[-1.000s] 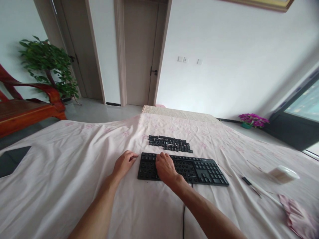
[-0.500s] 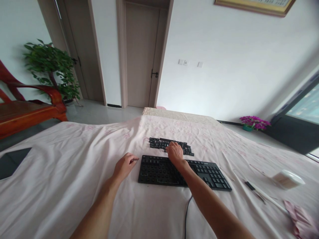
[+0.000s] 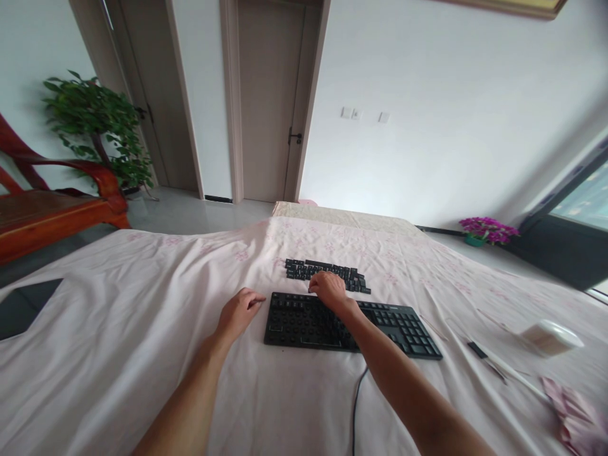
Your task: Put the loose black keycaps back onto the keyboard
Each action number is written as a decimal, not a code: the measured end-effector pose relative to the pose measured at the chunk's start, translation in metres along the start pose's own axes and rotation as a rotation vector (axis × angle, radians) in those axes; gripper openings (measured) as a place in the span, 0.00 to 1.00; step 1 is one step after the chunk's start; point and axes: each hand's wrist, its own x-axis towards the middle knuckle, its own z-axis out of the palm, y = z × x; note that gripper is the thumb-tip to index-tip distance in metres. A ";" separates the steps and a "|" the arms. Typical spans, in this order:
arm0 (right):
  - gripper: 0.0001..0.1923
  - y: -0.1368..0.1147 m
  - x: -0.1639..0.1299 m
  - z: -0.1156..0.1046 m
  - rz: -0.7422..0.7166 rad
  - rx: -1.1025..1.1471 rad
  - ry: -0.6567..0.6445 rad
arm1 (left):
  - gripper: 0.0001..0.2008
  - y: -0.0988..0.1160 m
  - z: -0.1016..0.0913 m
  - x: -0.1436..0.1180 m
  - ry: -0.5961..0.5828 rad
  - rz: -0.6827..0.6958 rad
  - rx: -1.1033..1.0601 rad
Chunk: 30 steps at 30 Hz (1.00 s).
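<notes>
A black keyboard (image 3: 413, 332) lies on the pale cloth, its left and middle part stripped of most keycaps, with its number pad still capped. Just beyond it, loose black keycaps (image 3: 297, 271) are laid out in rows. My right hand (image 3: 331, 288) hovers over the keyboard's far edge, fingers pinched, with a small dark keycap (image 3: 310, 291) showing at the fingertips. My left hand (image 3: 240, 311) rests on the cloth with curled fingers, a fingertip at the keyboard's left edge; I see nothing in it.
A thin black-handled tool (image 3: 476, 350) and a white round container (image 3: 551, 337) lie to the right, near a pink cloth (image 3: 574, 411). The keyboard's cable (image 3: 354, 411) runs toward me. A dark flat tablet-like object (image 3: 28, 307) is at far left.
My right hand has moved left and nearer, from the loose keycaps to the keyboard's far edge, with a dark keycap at its fingertips. My left hand stays in place.
</notes>
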 end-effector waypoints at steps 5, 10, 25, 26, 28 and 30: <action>0.11 -0.007 0.003 0.001 0.065 -0.036 -0.050 | 0.12 -0.001 0.000 0.000 0.005 0.008 0.004; 0.11 -0.005 0.005 0.003 0.052 -0.027 -0.084 | 0.12 -0.001 0.000 0.001 0.005 -0.001 0.013; 0.12 -0.004 -0.040 -0.005 -0.084 0.139 0.105 | 0.12 -0.001 0.000 0.000 0.005 0.009 0.004; 0.12 -0.005 -0.046 -0.004 -0.103 0.139 0.097 | 0.12 -0.001 0.000 0.001 0.007 0.008 0.008; 0.12 -0.008 -0.057 0.000 -0.123 0.119 0.084 | 0.11 0.000 0.000 0.001 0.010 0.006 0.015; 0.11 -0.011 -0.064 0.003 -0.122 0.088 0.095 | 0.12 -0.001 0.000 0.001 0.009 0.005 0.021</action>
